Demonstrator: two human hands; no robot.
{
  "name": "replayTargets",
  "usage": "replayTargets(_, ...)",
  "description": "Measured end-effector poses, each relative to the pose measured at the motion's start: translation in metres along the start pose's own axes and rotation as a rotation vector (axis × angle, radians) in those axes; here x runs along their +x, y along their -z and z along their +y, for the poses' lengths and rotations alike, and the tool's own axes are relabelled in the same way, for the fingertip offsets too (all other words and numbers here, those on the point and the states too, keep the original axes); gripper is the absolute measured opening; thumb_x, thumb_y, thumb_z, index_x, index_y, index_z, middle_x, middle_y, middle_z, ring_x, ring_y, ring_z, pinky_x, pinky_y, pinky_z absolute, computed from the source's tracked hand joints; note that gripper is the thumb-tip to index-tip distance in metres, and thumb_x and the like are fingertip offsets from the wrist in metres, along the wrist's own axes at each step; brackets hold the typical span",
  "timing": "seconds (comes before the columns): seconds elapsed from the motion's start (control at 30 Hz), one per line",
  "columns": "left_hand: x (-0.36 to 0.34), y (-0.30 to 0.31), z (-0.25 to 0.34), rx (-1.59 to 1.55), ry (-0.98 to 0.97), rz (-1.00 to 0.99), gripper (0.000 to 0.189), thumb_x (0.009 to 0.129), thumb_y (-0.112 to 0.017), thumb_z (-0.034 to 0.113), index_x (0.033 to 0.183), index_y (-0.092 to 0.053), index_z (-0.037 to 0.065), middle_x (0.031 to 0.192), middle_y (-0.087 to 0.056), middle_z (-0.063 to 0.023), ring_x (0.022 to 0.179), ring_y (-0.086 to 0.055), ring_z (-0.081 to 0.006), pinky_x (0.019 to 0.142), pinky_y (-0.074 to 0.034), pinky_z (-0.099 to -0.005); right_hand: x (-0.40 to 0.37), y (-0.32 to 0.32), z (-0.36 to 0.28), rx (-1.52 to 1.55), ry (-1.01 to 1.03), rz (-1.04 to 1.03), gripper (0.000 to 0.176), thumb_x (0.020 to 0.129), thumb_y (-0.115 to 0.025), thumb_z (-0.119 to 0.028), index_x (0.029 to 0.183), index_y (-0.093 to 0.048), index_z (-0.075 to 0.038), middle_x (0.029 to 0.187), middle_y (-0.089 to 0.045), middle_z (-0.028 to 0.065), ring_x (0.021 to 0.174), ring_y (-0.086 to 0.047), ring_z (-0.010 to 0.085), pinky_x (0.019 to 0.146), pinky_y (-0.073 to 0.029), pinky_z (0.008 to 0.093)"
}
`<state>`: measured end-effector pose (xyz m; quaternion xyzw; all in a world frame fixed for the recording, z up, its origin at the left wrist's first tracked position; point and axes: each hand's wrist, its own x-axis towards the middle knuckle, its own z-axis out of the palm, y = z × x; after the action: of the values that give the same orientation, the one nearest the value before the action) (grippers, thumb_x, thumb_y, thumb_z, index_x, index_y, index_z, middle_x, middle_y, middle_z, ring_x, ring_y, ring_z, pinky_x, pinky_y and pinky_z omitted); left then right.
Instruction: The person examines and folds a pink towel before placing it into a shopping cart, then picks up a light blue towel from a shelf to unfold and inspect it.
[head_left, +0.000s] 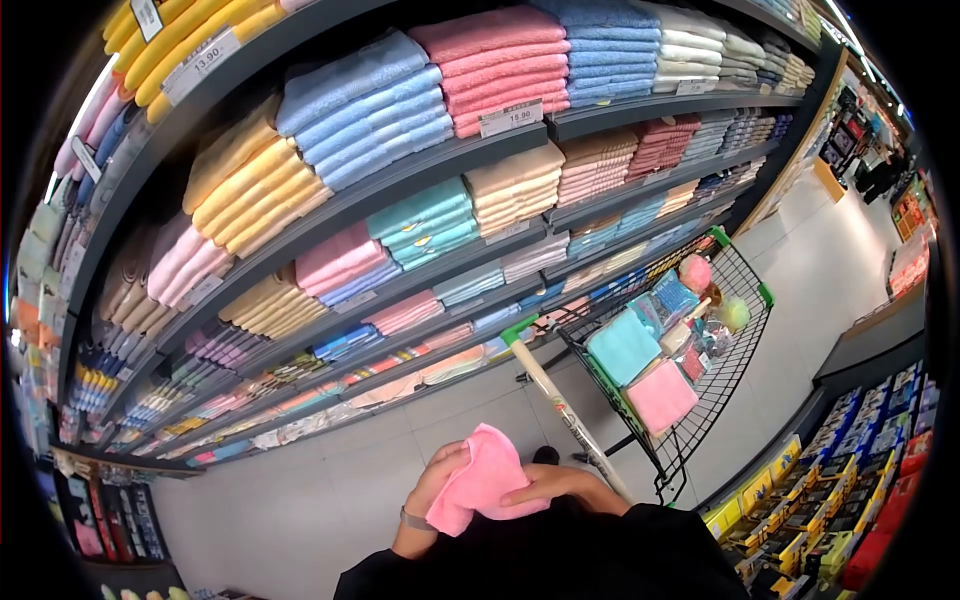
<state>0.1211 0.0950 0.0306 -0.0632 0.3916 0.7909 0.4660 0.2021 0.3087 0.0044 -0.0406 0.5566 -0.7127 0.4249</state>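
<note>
A pink towel (482, 482), partly folded and with one corner sticking up, is held in front of my body. My left hand (436, 478) grips it from the left side, its fingers partly hidden behind the cloth. On the right edge, my right hand (552, 484) is closed on the same towel, thumb lying over the front. Just beyond the hands stands a wire shopping cart (735, 350) with a pale handle (565, 412). Inside it lie a folded turquoise towel (622, 348), a folded pink towel (661, 396) and several small packaged goods.
Shelves along the left and front carry stacked towels, among them blue ones (368, 105) and pink ones (495, 62), with price tags (511, 117). At right, a rack (830, 490) displays small packaged items. Pale tiled floor (330, 500) runs between; farther down the aisle is a person (880, 175).
</note>
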Motion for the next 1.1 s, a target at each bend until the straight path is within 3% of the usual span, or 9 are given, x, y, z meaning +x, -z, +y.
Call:
replayTargets(0.27,-0.022,0.016,0.006,0.022,-0.076,-0.041,0.028,0.093,-0.053,0.016,0.112,-0.059,-0.004,0.104,-0.065,-0.01,0.093,-0.063,-0.017,0.083,-0.05,-0.0284,0.024,-0.008,0.005,-0.068,-0.044,-0.054,0.06,0.088,-0.066,-0.037,0.128,-0.049,0.003,0.115,-0.059,0.0069,0.103,-0.054,0.0118,0.086,-0.044,0.0241)
replayTargets(0.37,-0.041,0.018,0.025,0.084,-0.099,0.038,0.029,0.092,-0.053,0.017,0.113,-0.059,-0.003,0.103,-0.065,-0.0103,0.093,-0.063,-0.0172,0.083,-0.05,-0.0283,0.037,-0.024,-0.017,-0.066,0.029,-0.101,0.06,0.087,-0.066,-0.038,0.128,-0.05,0.003,0.113,-0.06,0.0072,0.101,-0.054,0.0118,0.085,-0.044,0.0241)
replayTargets(0.47,-0.056,0.025,0.038,0.081,-0.1,0.132,0.027,0.09,-0.051,0.017,0.106,-0.059,-0.003,0.096,-0.066,-0.0124,0.084,-0.065,-0.0212,0.077,-0.052,-0.0319,0.048,-0.044,-0.032,-0.14,-0.046,-0.061,0.061,0.087,-0.066,-0.039,0.128,-0.05,0.003,0.113,-0.06,0.0077,0.102,-0.055,0.0124,0.085,-0.044,0.0243)
replayTargets(1.1,-0.081,0.076,0.06,0.057,-0.102,0.028,0.028,0.09,-0.051,0.017,0.108,-0.058,-0.003,0.098,-0.066,-0.0114,0.086,-0.065,-0.0198,0.079,-0.052,-0.0312,0.09,-0.084,-0.044,-0.187,-0.082,0.016,0.067,0.084,-0.065,-0.048,0.128,-0.052,0.001,0.114,-0.061,0.0093,0.101,-0.057,0.0148,0.085,-0.045,0.0246)
